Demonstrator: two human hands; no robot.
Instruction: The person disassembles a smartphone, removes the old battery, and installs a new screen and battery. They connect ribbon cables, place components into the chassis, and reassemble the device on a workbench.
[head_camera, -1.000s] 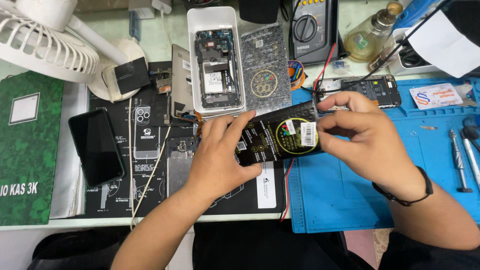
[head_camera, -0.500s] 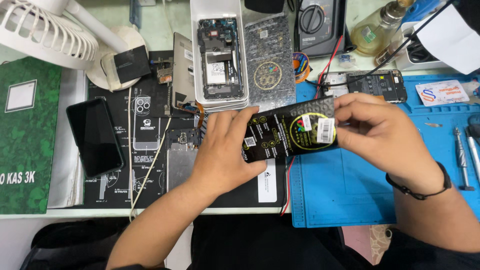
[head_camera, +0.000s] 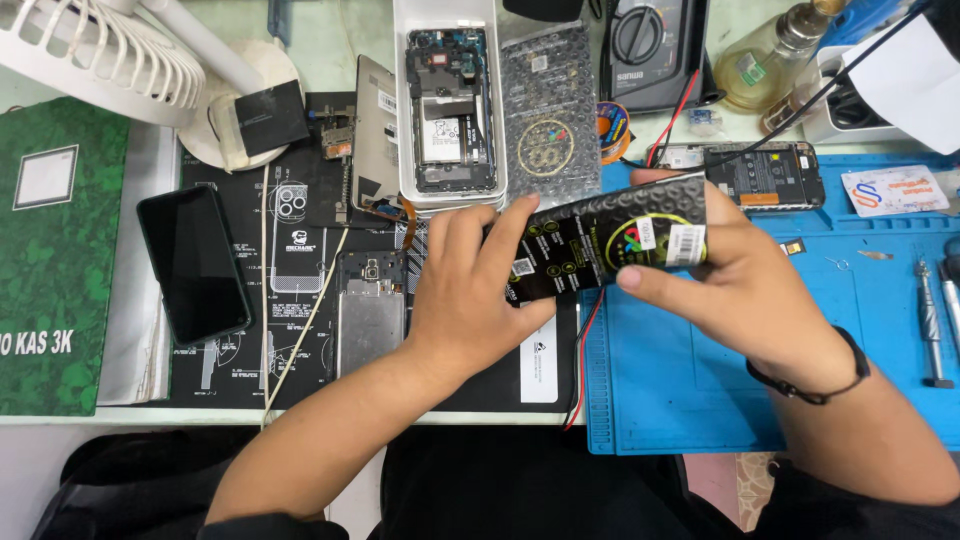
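Black packet (head_camera: 600, 245) held above desk (head_camera: 60, 20) between black mat (head_camera: 230, 330) and blue mat (head_camera: 680, 400), long axis left-right, right end tilted up. Left hand (head_camera: 475, 300) grips left end; right hand (head_camera: 740, 280) pinches right end. White tray (head_camera: 400, 100) with opened phone (head_camera: 450, 110) just behind.

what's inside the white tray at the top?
The white tray holds an opened phone lying flat, its circuit board and battery exposed. Whatever lies beneath the phone is covered.
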